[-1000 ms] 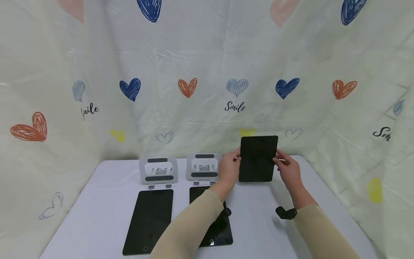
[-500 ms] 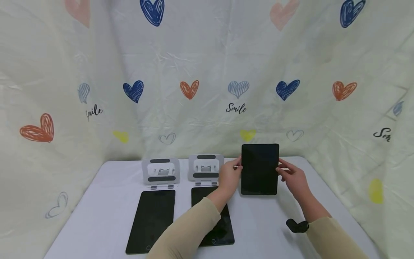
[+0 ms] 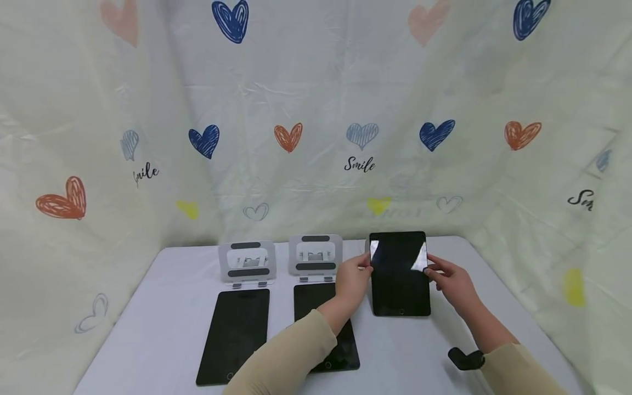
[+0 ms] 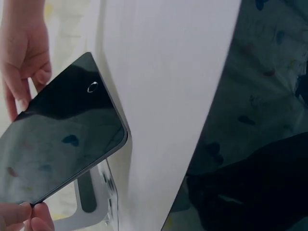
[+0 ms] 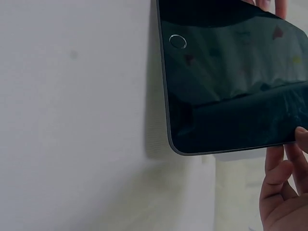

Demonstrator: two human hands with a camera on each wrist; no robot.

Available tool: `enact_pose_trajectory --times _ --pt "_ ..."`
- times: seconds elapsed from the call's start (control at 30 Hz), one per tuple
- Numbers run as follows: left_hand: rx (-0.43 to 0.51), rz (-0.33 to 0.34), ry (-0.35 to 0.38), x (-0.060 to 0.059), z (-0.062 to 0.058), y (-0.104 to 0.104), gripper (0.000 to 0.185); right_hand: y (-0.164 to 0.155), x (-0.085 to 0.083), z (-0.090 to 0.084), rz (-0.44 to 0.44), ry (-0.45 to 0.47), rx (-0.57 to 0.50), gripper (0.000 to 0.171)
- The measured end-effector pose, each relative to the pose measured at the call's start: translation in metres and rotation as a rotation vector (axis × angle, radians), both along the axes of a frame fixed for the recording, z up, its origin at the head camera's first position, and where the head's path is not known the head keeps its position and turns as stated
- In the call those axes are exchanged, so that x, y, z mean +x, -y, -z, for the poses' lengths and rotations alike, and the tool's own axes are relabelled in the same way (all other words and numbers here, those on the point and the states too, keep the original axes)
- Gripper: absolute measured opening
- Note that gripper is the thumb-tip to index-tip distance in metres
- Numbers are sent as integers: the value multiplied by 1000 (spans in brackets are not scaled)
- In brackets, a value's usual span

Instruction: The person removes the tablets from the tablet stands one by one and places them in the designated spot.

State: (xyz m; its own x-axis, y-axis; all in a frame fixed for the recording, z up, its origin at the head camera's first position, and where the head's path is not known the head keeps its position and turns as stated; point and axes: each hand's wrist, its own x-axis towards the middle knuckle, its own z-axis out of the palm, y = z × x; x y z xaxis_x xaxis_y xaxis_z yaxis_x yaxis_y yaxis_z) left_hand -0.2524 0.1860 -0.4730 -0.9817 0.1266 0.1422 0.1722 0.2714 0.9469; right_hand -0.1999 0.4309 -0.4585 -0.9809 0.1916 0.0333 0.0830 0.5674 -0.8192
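On the white bench (image 3: 148, 307), going left to right, a dark tablet (image 3: 234, 334) lay flat before a grey stand (image 3: 245, 262), and a second flat tablet (image 3: 323, 323) lay before another stand (image 3: 316, 253). Just right of these, the left hand (image 3: 353, 277) pinched the left edge of a third tablet (image 3: 400, 273) between thumb and fingertips (image 4: 29, 216). That tablet stood tilted, its lower edge near the bench, with a stand (image 4: 91, 202) behind it. The right hand (image 3: 451, 280) held the opposite edge, its grip a light pinch with curled fingers (image 5: 281, 178).
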Motion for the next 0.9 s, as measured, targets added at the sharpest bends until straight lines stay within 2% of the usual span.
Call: enact_pose_trajectory --times 0.17,0.3,0.4,0.53,0.7,0.9 --pt "-8 40 26 10 2 -1 39 -5 11 6 -2 57 -9 57" --pt "-42 78 12 14 5 -2 39 -8 18 11 -6 88 -26 57" --pt "-69 102 23 16 7 -3 42 -11 21 11 -38 109 -34 57" --pt "-119 147 74 18 12 -2 51 -16 21 12 -92 147 -36 60" --pt "-254 209 93 25 14 -1 63 -23 21 13 -122 208 -56 62" --pt "-469 233 126 29 14 0 72 -27 22 18 -127 290 -99 61"
